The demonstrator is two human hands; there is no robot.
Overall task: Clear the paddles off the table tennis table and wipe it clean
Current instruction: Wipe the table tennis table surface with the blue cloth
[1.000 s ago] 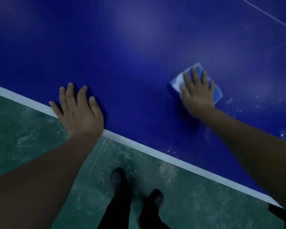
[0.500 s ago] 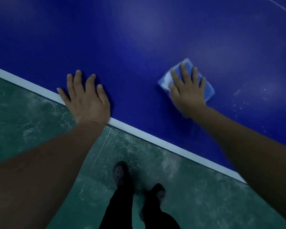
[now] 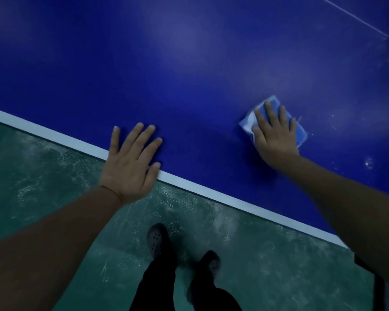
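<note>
Right hand (image 3: 273,140) has its fingers (image 3: 270,113) laid out straight and slightly spread, pressing flat on a folded blue cloth (image 3: 300,131) that sits on the blue table (image 3: 189,75), a little way in from the white edge stripe (image 3: 234,204). Left hand (image 3: 130,164) is flat too, fingers fanned wide and holding nothing, palm over the stripe with its thumb lying along it. A few pale specks dot the table right of the cloth. Below is a scuffed green floor (image 3: 43,176) and two dark clogs (image 3: 155,240).
</note>
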